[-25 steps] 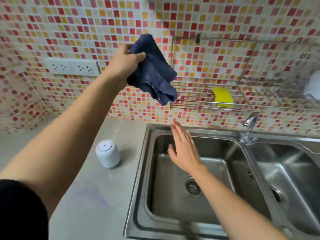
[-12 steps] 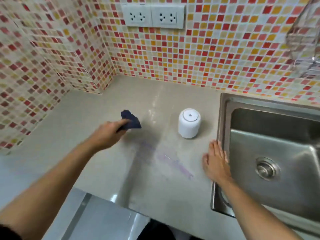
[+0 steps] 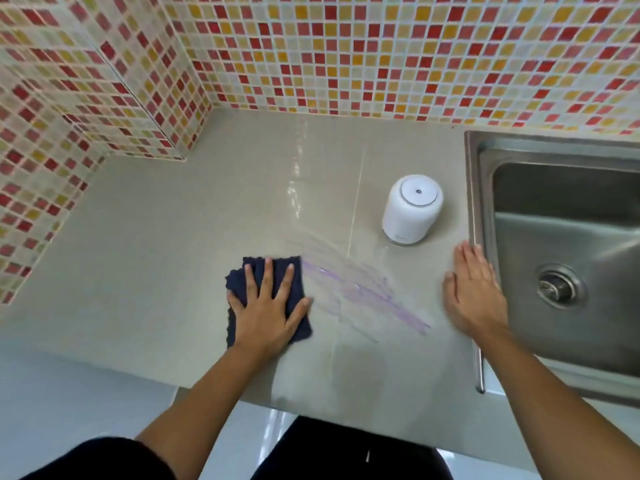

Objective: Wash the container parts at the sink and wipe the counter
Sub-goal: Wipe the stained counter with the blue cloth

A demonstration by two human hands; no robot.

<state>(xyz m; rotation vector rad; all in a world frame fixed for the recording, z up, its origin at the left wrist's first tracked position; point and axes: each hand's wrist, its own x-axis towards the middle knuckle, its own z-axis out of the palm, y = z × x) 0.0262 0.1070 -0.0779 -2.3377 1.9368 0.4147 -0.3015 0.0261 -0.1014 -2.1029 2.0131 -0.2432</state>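
- Presses the dark blue cloth (image 3: 237, 289) flat onto the counter (image 3: 173, 237) under the left hand (image 3: 266, 317), fingers straight and spread, nothing curled round it.
- Rests the right hand (image 3: 474, 292) flat and open on the counter as well, holding nothing, just beside the sink (image 3: 478, 202) rim.
- Leaves the purple smear (image 3: 374, 296) just off the thumb side of the pressing hand, streaked across toward the bracing hand.
- Looks like the wiping step, barely begun on the stain.
- Sweep thumb-ward along the streaks rather than across them, with weight kept through the palm so the cloth travels whole instead of bunching under the fingertips.
- Overlap each pass, and probably turn to a clean face once purple loads the leading edge, to avoid spreading it.
- Mind the white lidded container (image 3: 412, 209) standing beyond the smear, ahead of the bracing hand's fingertips: stop short of it, or lift it aside with the free hand.
- Shift the bracing hand away before the cloth arrives there.
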